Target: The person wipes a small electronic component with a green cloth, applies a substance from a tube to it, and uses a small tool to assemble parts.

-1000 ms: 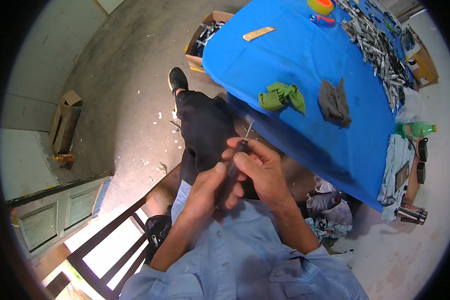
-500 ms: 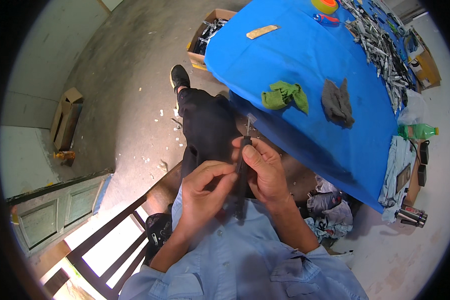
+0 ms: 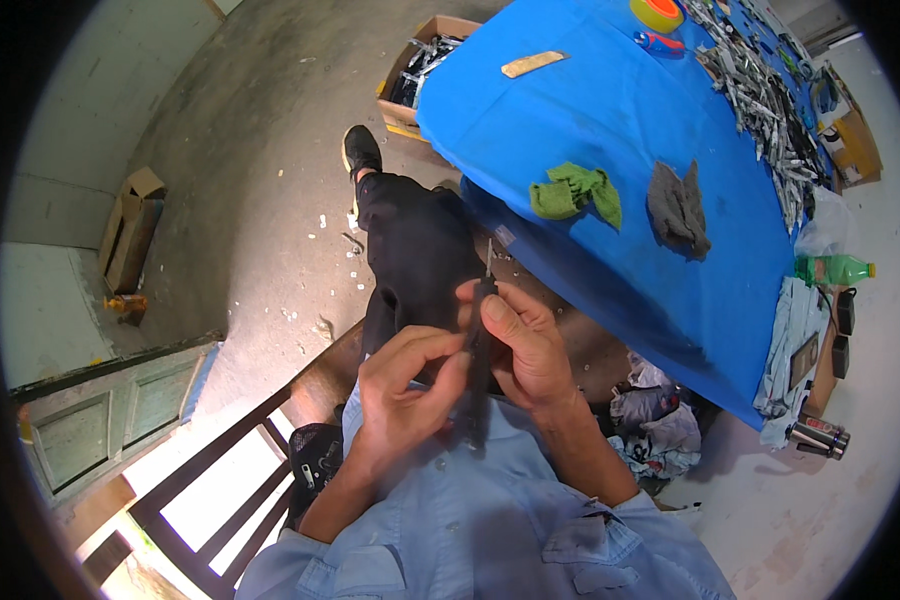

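Note:
A slim black piece with a thin metal shaft [image 3: 484, 385] stands lengthwise in front of my shirt, the shaft pointing away from me; its lower part is blurred and its kind is unclear. My right hand [image 3: 526, 345] grips its upper part, the thumb pressed along it just below the shaft. From the left side my left hand [image 3: 410, 385] is closed in a pinch, thumb and forefinger tips meeting at the black piece's edge. Whether those fingertips hold the piece itself or something small cannot be seen.
On the blue-covered table [image 3: 530, 120] lie a green cloth [image 3: 575, 193], a grey cloth [image 3: 678, 210] and a heap of silver and black parts [image 3: 760, 110]. A green bottle [image 3: 835, 269] lies at the right. A cardboard box of parts [image 3: 400, 112] stands on the floor beyond my foot.
Both hands keep their hold, with the black piece shifted very slightly left. The whole view has shifted a little.

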